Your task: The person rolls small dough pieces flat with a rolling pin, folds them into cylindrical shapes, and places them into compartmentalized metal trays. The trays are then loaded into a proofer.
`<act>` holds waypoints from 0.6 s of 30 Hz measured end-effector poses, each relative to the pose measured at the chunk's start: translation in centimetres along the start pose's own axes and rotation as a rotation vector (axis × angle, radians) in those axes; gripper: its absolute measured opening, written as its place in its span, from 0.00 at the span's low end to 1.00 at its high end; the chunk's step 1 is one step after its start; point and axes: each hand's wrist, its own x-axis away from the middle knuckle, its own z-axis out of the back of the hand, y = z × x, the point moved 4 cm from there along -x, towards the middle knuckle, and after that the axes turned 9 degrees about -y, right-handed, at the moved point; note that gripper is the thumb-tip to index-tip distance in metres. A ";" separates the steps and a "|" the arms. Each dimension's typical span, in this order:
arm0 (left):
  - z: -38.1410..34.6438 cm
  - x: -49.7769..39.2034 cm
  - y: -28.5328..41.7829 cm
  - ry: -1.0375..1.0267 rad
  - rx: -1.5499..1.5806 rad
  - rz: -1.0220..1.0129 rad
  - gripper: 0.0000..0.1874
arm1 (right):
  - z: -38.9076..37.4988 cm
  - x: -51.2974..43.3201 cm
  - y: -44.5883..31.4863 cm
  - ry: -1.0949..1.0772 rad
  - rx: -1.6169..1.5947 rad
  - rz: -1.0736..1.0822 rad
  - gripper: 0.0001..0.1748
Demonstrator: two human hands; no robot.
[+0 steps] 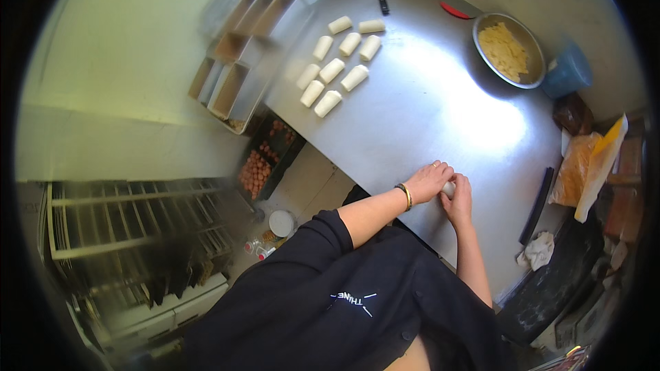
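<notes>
Both my hands meet over the steel table [412, 129] near its front edge, around a small white piece of dough [448, 189]. My left hand [432, 183], with a bracelet at the wrist, grips it from the left, and my right hand [459, 200] holds it from the right. The fingers hide most of the piece. Farther back on the left, several white dough cylinders [331, 70] lie in loose rows. A metal bowl [539, 74] of crumbly yellow filling [502, 51] stands at the back right.
A black tool [383, 3] and a red-handled tool [455, 10] lie at the back. Beside the bowl is a blue plastic container [570, 71]. A black bar [537, 206] and a crumpled white cloth [539, 251] lie right. Divided boxes [242, 46] stand left, above a crate of eggs [255, 172].
</notes>
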 end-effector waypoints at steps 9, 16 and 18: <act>9.0 10.3 -4.4 -0.025 0.519 0.236 0.29 | 0.3 -3.4 -13.4 -0.248 -0.237 0.115 0.33; 18.7 25.2 -18.2 0.023 1.097 0.381 0.22 | -13.9 -17.3 -20.7 -0.181 -0.603 -0.533 0.42; 21.1 29.9 -21.8 0.091 1.142 0.464 0.22 | -20.2 -20.9 -21.8 -0.168 -0.528 -0.615 0.49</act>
